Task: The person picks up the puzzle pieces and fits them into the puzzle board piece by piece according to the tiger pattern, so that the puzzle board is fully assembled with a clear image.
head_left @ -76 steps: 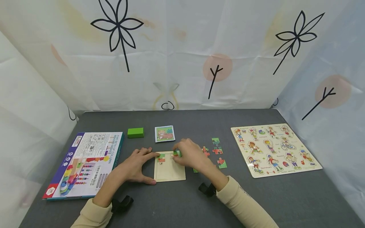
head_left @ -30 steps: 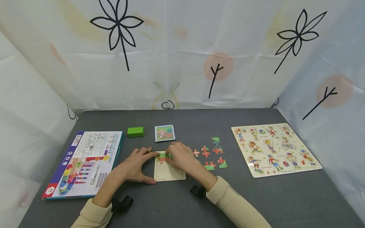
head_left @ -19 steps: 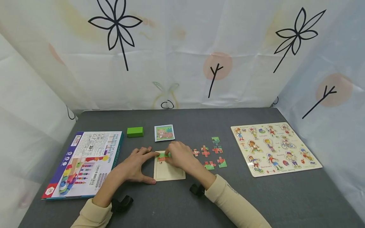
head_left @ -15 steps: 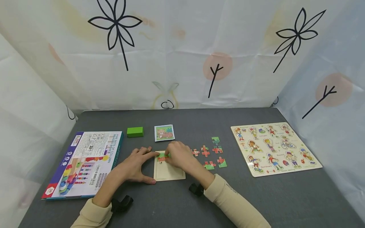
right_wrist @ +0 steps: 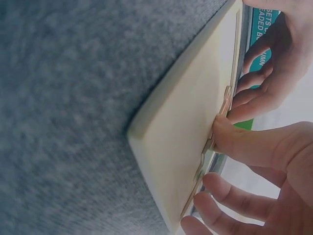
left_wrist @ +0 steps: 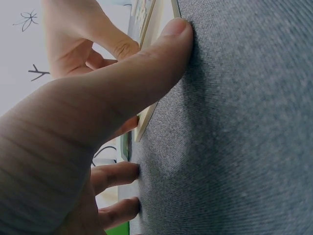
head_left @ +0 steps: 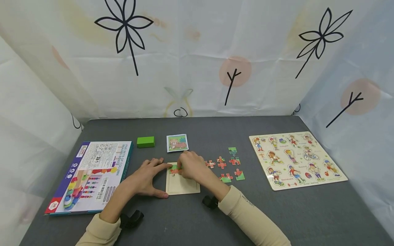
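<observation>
A shallow wooden puzzle tray (head_left: pixel 183 186) lies in front of me with joined red-and-green jigsaw pieces (head_left: pixel 174 169) in its far left corner. My left hand (head_left: pixel 146 177) spans the tray's left side, thumb at the near corner and index finger at the far corner. In the left wrist view that thumb lies straight along the tray's rim (left_wrist: pixel 145 122). My right hand (head_left: pixel 194 165) pinches a jigsaw piece (right_wrist: pixel 208 146) at the tray's far side; the thumb is on its edge, and the index fingertip is hidden. Loose jigsaw pieces (head_left: pixel 221 164) lie to the right.
A boxed set (head_left: pixel 95 174) lies at the left, with a green block (head_left: pixel 145 142) beside its far end. A small picture card (head_left: pixel 177 142) sits beyond the tray. A wooden board with printed children (head_left: pixel 297 160) lies at the right.
My right hand has brought its green piece leftward and down against the pieces in the tray, then shifted only slightly there. The left hand has stayed at the tray's left side.
</observation>
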Tool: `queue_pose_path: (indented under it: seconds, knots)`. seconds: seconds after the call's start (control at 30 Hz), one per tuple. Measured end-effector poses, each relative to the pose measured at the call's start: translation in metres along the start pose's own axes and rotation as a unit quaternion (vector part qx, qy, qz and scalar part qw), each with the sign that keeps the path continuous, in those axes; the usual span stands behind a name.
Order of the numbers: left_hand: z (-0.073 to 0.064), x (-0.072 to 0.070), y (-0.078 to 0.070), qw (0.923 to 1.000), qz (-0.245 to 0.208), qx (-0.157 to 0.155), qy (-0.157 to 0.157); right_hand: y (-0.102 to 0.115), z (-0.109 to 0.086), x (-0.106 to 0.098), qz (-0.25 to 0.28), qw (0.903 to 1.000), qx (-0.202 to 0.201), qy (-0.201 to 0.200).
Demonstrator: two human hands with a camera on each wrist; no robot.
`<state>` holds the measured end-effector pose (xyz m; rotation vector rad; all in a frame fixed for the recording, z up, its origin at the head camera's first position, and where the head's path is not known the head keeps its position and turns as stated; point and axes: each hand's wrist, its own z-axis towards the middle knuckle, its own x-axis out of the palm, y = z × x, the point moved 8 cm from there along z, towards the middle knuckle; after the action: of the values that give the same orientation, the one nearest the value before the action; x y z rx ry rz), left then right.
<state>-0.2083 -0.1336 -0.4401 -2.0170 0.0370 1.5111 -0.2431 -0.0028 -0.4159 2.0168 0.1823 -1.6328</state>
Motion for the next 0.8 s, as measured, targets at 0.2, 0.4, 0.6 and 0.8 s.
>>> queue_pose_path:
  seconds: [0.2,0.4,0.6,0.8]
  knots:
    - [0.000,0.000,-0.001,1.0000,0.002,-0.002,0.002,-0.003,-0.003,0.000,0.007,0.9999,0.001,0.008]
    - [-0.001,0.000,0.000,1.0000,-0.001,-0.006,0.007,-0.005,-0.004,-0.003,-0.007,0.9999,-0.014,0.001]
    - [0.000,0.001,0.001,1.0000,0.002,-0.006,0.005,-0.013,-0.003,-0.015,0.009,0.9995,-0.023,-0.019]
    - [-0.001,0.001,0.000,0.9999,0.005,-0.010,0.006,-0.034,-0.006,-0.036,0.022,0.9980,-0.016,-0.058]
